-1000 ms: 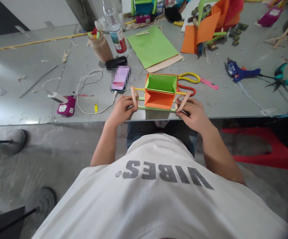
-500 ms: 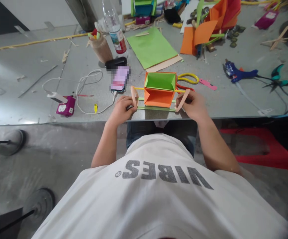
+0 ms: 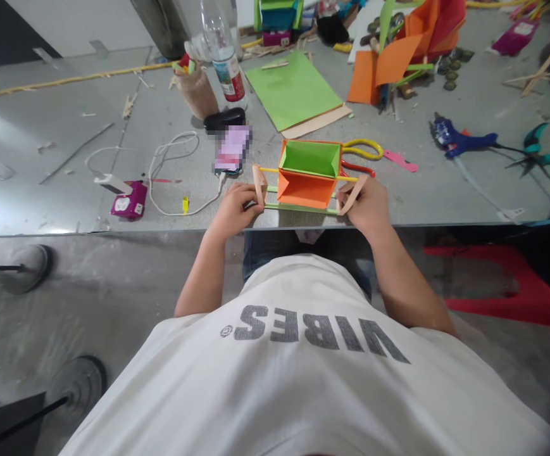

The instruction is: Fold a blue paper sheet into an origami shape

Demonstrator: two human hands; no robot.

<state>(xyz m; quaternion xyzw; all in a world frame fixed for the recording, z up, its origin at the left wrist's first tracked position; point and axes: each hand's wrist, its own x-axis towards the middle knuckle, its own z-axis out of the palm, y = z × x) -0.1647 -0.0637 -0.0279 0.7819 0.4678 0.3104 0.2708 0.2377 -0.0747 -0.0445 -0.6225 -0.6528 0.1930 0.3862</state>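
Note:
Near the table's front edge stands a small paper craft model. Its double paper box (image 3: 306, 189), orange outside and green inside, sits on a yellow rod (image 3: 348, 179) between two peach end pieces. Light green strips (image 3: 298, 208) join the ends at the bottom. My left hand (image 3: 237, 209) pinches the lower corner of the left end piece (image 3: 258, 183). On the other side my right hand (image 3: 369, 204) has its fingers closed on the right end piece (image 3: 353, 195); some fingertips are hidden behind it. Just behind the box lie yellow-and-red-handled scissors (image 3: 362, 149), partly covered.
A phone (image 3: 231, 149) with a white cable lies left of the model. Behind are a green paper sheet (image 3: 296, 88), a plastic bottle (image 3: 227, 69) and a brown cup (image 3: 196, 92). To the right lie a blue glue gun (image 3: 462, 139) and pliers (image 3: 535, 152).
The view has shifted slightly. The double box and the rod now slope a little down toward the right, and my right hand has edged slightly left. Both hands keep their hold.

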